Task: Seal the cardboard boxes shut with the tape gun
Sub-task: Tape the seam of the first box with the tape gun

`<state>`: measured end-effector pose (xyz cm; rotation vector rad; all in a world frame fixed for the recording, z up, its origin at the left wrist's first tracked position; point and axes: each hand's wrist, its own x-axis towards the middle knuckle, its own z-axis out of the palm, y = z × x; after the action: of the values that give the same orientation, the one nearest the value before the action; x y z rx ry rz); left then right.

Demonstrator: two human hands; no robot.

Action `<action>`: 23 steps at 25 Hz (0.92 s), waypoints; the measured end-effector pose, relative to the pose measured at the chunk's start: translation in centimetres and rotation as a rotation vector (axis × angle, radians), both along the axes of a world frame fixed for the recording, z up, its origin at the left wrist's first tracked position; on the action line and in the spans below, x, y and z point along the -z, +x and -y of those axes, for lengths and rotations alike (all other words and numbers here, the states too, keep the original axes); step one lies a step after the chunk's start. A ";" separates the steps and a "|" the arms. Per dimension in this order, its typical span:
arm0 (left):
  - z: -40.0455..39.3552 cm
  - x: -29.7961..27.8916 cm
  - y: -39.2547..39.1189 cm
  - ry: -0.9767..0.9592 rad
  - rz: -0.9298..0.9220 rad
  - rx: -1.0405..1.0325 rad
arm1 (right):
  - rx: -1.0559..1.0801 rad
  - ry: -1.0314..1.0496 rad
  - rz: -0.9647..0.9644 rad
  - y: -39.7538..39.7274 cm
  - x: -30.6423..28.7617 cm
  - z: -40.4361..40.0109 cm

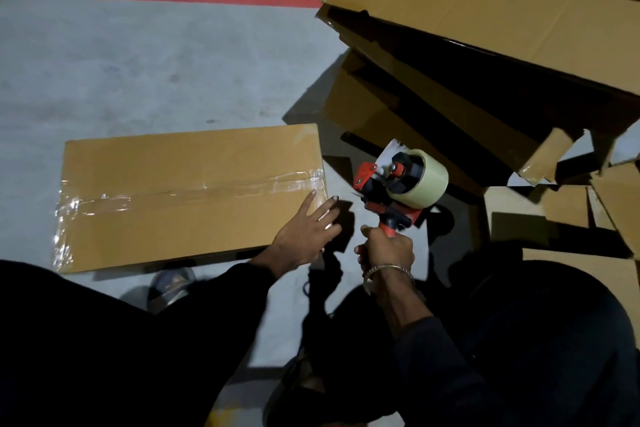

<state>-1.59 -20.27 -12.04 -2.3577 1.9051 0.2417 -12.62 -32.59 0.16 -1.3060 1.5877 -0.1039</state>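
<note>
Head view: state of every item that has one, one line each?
Flat box: closed, clear tape along the centre seam and over both ends.
Tape gun: lifted off the box, roll loaded.
Right hand: grips the gun's handle.
Left hand: fingers straight, resting on the box's right end.
Stacked boxes: flaps open, unsealed.

Matt brown cardboard box (180,191); glossy clear tape strip (207,188); red plastic tape gun (391,191).
</note>
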 end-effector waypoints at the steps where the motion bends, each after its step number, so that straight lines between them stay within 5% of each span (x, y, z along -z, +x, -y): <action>1: 0.3 -0.1 0.2 0.016 -0.004 0.028 | 0.000 -0.011 0.005 -0.1 -0.2 0.2; 4: 1.0 -0.6 1.8 -0.007 -0.027 0.123 | 0.028 -0.030 0.025 -0.3 -0.9 0.3; 10: 2.6 -1.7 6.4 0.029 -0.045 -0.011 | 0.052 0.033 0.033 0.1 -1.1 -0.7; 14: 5.8 -3.9 10.6 0.162 0.020 -0.309 | -0.003 0.040 -0.004 0.0 -0.7 -1.3; 18: 5.6 -5.7 11.8 0.062 -0.193 -0.604 | -0.097 0.011 -0.022 0.4 -1.9 -1.8; 23: -0.3 -12.6 12.6 0.019 -0.542 -0.673 | -0.387 -0.177 -0.061 2.2 -4.7 -3.5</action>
<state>10.99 -19.94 0.60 -3.0561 1.1323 1.0263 -10.41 -29.12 4.89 -1.7472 1.3708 0.0377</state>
